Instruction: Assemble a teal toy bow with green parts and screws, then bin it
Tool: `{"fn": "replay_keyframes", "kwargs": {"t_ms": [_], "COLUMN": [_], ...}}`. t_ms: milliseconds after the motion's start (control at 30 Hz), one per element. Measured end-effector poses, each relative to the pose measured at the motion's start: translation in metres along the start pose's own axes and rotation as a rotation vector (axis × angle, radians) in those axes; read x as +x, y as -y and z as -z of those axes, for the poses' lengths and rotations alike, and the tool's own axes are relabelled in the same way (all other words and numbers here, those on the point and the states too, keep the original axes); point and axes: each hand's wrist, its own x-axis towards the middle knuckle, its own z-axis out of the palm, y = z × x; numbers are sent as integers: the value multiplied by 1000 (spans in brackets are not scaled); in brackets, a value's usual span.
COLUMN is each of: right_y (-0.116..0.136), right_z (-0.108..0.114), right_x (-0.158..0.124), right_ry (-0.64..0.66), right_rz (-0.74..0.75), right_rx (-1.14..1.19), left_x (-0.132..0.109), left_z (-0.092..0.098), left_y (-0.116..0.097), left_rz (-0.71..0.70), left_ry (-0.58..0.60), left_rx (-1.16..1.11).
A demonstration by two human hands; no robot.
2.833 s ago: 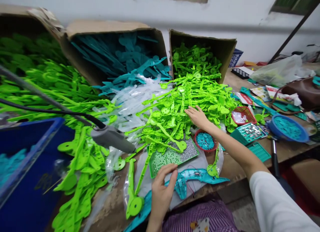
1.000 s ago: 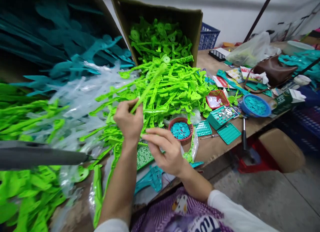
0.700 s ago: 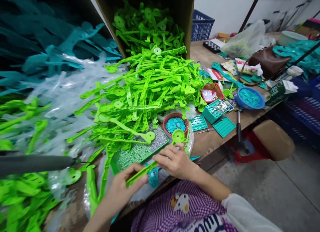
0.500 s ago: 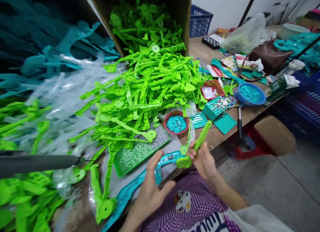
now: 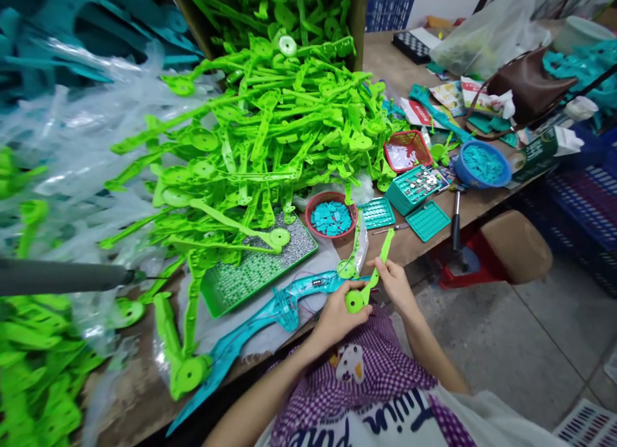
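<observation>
Both of my hands hold one slim lime-green plastic part (image 5: 355,300) above the table's front edge. My left hand (image 5: 336,320) is closed round its round disc end. Higher up, the fingers of my right hand (image 5: 396,285) pinch its narrow arm. Just left of them, a long translucent blue plastic part (image 5: 286,307) with thin wires lies on a pale sheet. Another green piece (image 5: 346,268), beside clear plastic, rests behind my hands. A green tray (image 5: 219,286) of small silvery pieces sits behind the blue part.
A large heap of lime-green parts (image 5: 270,139) spills from a box. A dark tool (image 5: 62,277) juts in from the left. Right of the heap are a red basket (image 5: 308,223) of blue pieces, a teal box (image 5: 402,196), a blue bowl (image 5: 506,171) and a black-handled tool (image 5: 456,228).
My left hand, open and apart before, has come right and closed on the green part's disc end. The right hand still holds the part, now lower in front of me. The view has shifted.
</observation>
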Motion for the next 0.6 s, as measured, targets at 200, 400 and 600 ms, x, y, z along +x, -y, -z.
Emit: {"fn": "replay_keyframes", "kwargs": {"t_ms": [200, 400, 600], "right_y": [0, -4, 2], "right_z": [-12, -32, -11], "right_x": [-7, -2, 36], "right_ry": [87, 153, 17], "right_rz": [5, -65, 150], "right_rx": [249, 406, 172], "left_x": [-26, -59, -14], "left_z": [6, 42, 44], "left_y": [17, 30, 15], "left_rz": [-32, -468, -703], "left_ry": [-86, -115, -200], "left_rx": [40, 358, 569]}}
